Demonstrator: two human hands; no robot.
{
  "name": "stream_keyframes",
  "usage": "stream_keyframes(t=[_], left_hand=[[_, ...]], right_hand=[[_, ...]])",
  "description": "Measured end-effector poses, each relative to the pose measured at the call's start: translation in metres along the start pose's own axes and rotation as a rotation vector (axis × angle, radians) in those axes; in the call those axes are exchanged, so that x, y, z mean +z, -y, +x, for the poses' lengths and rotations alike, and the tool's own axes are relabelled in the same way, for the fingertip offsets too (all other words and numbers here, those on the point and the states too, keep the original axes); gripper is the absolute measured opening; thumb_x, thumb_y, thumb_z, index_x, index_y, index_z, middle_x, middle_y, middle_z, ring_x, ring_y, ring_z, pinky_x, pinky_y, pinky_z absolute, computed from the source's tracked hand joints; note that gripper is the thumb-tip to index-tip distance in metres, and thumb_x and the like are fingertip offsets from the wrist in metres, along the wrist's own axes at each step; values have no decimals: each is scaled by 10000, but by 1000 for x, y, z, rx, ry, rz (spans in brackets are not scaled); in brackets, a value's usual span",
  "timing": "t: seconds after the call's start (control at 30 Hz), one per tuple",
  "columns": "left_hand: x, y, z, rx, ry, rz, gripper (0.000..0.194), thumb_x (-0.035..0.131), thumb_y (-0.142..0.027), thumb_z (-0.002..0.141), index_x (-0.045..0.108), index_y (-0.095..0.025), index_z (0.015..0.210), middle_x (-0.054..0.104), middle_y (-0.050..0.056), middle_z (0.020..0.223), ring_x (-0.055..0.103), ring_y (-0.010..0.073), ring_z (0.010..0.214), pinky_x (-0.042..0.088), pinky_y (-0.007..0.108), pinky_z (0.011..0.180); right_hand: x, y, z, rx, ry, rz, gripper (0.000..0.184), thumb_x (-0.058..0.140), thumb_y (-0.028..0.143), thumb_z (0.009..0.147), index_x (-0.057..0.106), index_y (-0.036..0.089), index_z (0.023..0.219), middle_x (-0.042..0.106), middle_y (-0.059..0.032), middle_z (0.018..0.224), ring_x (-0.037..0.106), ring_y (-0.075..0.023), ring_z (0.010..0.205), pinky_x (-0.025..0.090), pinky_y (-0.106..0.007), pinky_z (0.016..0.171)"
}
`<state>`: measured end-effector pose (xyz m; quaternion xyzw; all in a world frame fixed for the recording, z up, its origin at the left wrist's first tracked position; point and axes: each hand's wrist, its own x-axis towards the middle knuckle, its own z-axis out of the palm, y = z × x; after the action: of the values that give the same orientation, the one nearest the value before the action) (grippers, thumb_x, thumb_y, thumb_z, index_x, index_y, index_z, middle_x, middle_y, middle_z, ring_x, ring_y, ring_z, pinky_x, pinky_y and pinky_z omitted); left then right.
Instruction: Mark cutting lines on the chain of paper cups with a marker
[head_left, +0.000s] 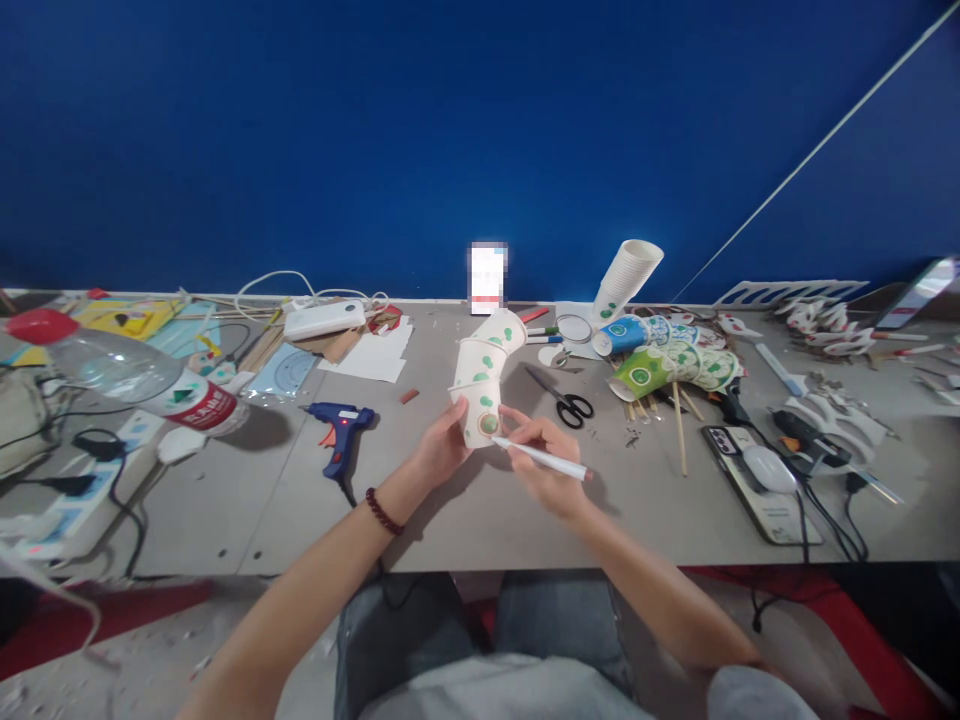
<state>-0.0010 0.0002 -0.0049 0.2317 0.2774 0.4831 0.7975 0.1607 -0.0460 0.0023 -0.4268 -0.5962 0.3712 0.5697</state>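
Note:
Several white paper cups with green spots (480,365) are joined into a bent column in front of me. My left hand (441,445) is closed around the left side of the lowest cup. A white marker (551,461) with a reddish end lies in the grip of my right hand (551,465), and its tip is at the round emblem on that lowest cup. From this view I cannot tell whether the tip touches the paper. Left of my hands lies a blue glue gun (341,430), and black-handled scissors (562,398) are to the right.
A tilted stack of paper cups (628,278) stands by the blue wall. Coloured cup columns, one green (645,372), lie at right, near a phone (757,490). A plastic bottle (135,375) and a power strip (101,490) occupy the left side.

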Motion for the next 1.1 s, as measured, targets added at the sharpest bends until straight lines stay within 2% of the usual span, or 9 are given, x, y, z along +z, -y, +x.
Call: stream_keyframes(t=[0.17,0.43,0.8,1.1], left_hand=[[-2,1,1,1,-9,-15,372,662,-403,856,655,-181,1154,704,76,1096,658,218,950,485,344,861],[0,0,1,1,1,13,423,664,-436,845,652,-174,1176,703,95,1124,661,239,968,487,377,881],[2,-1,0,-13,44,-3,482,688,-455,819,651,-139,1181,714,105,1068,667,244,934,487,379,879],[3,-3,-1,-25,87,-22,458,665,-441,842,650,-135,1182,723,110,1067,686,253,911,495,382,862]], right_hand=[[1,3,1,-8,-19,10,155,695,330,794,598,243,711,669,-25,673,696,-338,1124,621,-456,860],[1,4,2,-32,-25,25,127,690,276,784,598,238,706,654,-18,657,701,-338,1113,631,-446,841],[0,2,1,-33,-22,89,118,699,252,786,603,226,722,623,-10,653,700,-348,1114,624,-451,858],[0,3,2,-18,-37,111,141,708,272,783,598,227,707,611,-4,659,710,-343,1093,633,-443,846]])
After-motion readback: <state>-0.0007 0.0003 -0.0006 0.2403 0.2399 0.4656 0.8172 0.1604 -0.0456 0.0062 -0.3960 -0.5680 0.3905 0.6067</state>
